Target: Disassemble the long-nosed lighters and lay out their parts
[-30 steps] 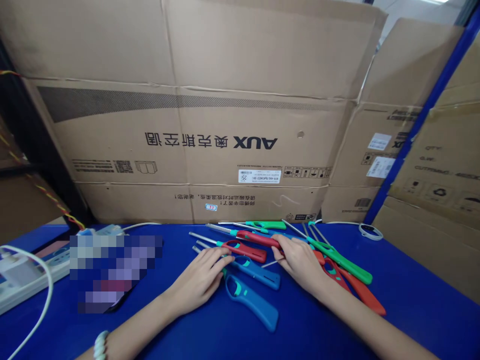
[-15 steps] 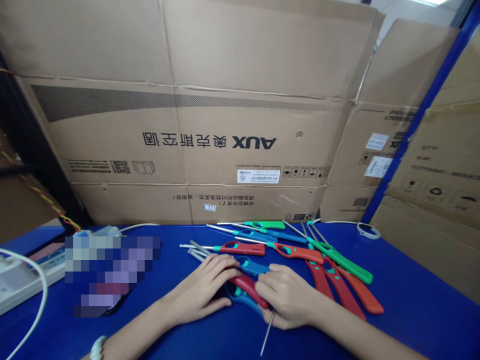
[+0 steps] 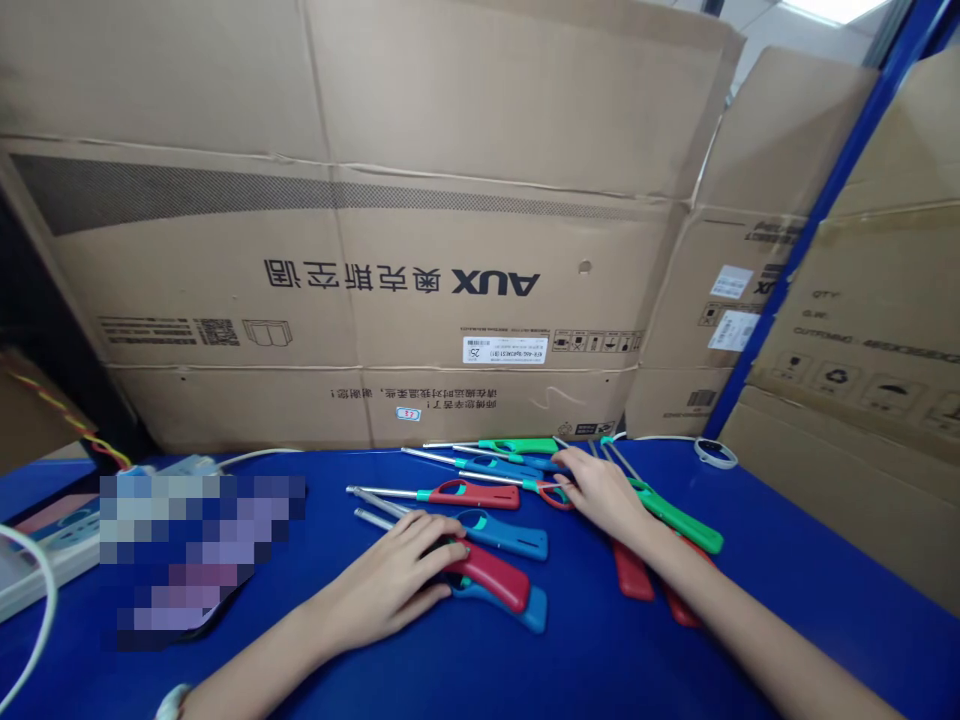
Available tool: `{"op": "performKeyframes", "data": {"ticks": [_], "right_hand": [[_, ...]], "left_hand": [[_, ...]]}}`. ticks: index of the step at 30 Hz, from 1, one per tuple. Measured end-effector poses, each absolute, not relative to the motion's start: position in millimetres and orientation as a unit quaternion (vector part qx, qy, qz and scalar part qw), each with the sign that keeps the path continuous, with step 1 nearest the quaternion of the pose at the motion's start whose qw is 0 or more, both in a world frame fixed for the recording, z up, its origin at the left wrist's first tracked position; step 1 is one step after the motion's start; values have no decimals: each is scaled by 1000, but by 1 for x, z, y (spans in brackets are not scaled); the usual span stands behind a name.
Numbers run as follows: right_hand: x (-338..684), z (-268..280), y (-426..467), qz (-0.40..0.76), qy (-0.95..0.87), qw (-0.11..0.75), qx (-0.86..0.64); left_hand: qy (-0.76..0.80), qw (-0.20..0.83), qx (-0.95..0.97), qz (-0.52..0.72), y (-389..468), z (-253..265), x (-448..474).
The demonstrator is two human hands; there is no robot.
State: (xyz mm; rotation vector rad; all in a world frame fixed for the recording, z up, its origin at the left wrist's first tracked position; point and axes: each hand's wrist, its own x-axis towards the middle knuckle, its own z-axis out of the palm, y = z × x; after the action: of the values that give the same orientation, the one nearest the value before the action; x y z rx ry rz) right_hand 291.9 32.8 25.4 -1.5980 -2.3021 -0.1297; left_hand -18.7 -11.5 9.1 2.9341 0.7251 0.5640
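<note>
Working 2 spots at once here! The left hand (image 3: 382,590) curls around the front of a red lighter (image 3: 495,578), which lies over a lower blue lighter (image 3: 537,612) with an upper blue lighter (image 3: 514,537) just behind. Over goes the right hand (image 3: 600,490), fingers bent down by a back blue lighter (image 3: 546,462) and a ring-trigger lighter (image 3: 553,493); whether it grips either, I can't tell. Looks part-way to me: 3 lighters bunched at the left hand, the others loose on the desk (image 3: 615,670), among them a far green lighter (image 3: 525,445) and a right-hand green lighter (image 3: 679,515).

And the lettering: the cardboard sheet (image 3: 435,210) reads AUX and 奥克斯空调, upside down, its white label (image 3: 504,349) showing 25. The right-hand carton (image 3: 885,300) carries QTY and G.W. No brand legible on any lighter.
</note>
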Motion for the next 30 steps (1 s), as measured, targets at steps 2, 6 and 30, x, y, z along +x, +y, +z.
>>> {"op": "performKeyframes", "data": {"ticks": [2, 6, 30], "right_hand": [[304, 24, 42, -52, -791, 157, -589], [317, 20, 52, -48, -776, 138, -613], [273, 22, 20, 36, -846, 177, -502]], "left_hand": [[236, 32, 955, 176, -11, 9, -19], [235, 46, 956, 168, -13, 11, -18], [248, 134, 952, 119, -19, 15, -15]]}}
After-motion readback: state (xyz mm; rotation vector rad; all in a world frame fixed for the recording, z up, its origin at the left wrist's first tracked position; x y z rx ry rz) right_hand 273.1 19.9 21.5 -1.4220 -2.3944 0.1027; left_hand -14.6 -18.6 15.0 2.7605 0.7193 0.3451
